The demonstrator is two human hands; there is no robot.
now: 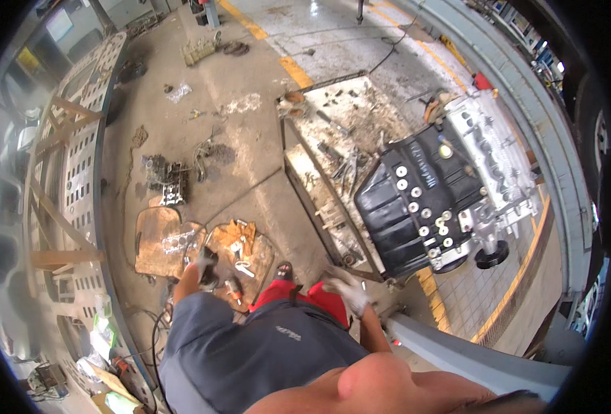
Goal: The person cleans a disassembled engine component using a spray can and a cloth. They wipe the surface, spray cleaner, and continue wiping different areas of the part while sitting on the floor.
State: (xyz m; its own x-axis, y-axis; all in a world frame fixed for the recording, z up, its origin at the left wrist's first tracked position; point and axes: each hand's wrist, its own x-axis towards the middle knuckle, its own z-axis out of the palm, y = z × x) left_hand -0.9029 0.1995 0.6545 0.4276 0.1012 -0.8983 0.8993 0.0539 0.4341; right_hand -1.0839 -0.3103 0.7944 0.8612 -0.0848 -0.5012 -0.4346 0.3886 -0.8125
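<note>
My left hand, in a pale glove and smeared by motion, is over the edge of the brown boards; its fingers do not show clearly. Next to it is a dark rounded thing whose kind I cannot make out, nor whether I hold it. A power tool with an orange part lies just to its right. My right hand, in a whitish glove, hangs in front of my red trousers with its fingers stretched out and nothing visible in them. Orange-brown cloth and a white piece lie on the round board.
A large engine with a black cover stands at right beside a dirty metal tray holding tools. Left, a cylinder head and metal gasket lie low. A perforated metal ramp borders the left; a grey beam is near my right.
</note>
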